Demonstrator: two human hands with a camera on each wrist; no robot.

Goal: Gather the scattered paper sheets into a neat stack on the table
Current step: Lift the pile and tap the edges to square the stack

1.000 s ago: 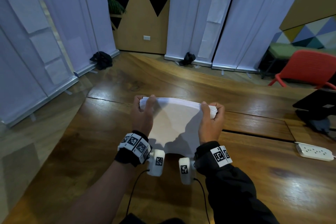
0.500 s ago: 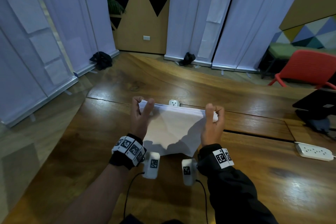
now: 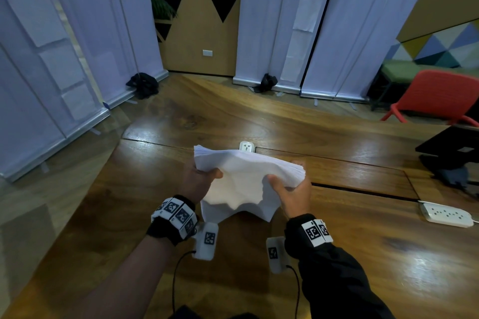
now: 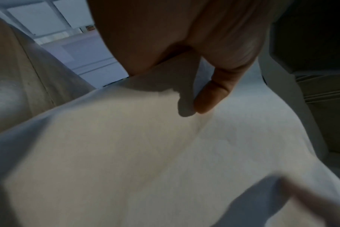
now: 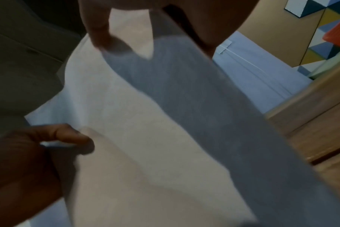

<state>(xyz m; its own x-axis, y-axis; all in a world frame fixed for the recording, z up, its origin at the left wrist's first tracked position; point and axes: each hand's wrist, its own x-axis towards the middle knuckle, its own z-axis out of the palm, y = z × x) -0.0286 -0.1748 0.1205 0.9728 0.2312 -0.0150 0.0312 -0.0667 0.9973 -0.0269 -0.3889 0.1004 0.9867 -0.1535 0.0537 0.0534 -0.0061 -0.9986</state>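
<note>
The papers (image 3: pixel 241 184) are being pinched by the left hand (image 3: pixel 199 184) and right hand (image 3: pixel 293 194), thumbs on top, over a table (image 3: pixel 363 254) that only the head view is showing whole.

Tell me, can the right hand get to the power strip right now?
Probably not yet: the right hand grips the paper stack together with the left hand. The table toward the power strip looks clear.

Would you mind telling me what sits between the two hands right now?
The paper stack spans the gap: the left hand and right hand each grip one side, seen best in the head view.
</note>
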